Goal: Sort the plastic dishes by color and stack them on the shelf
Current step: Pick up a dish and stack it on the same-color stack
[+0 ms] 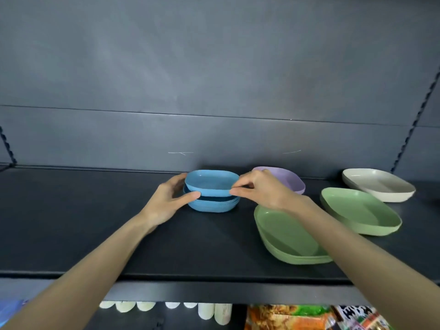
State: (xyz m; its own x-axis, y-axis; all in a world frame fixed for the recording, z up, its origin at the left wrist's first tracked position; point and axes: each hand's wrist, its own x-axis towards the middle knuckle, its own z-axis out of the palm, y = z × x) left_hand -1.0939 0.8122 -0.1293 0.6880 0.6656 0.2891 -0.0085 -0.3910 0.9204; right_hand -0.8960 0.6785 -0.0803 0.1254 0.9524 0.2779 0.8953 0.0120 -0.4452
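A blue dish [210,182] is held just above a stack of blue dishes [213,206] on the dark shelf [95,222]. My left hand [169,198] grips its left rim, thumb at the front. My right hand [259,189] pinches its right rim. A stack of green dishes [285,236] lies under my right forearm, and another green dish [359,210] sits to its right. A lilac dish [290,178] shows behind my right hand. A cream dish [378,184] stands at the far right.
The shelf's grey back panel [214,91] rises right behind the dishes. The shelf's front edge [214,291] runs across the bottom. Below it are pale bottles [214,313] and colourful packets [309,317]. Slotted uprights [414,120] flank the bay.
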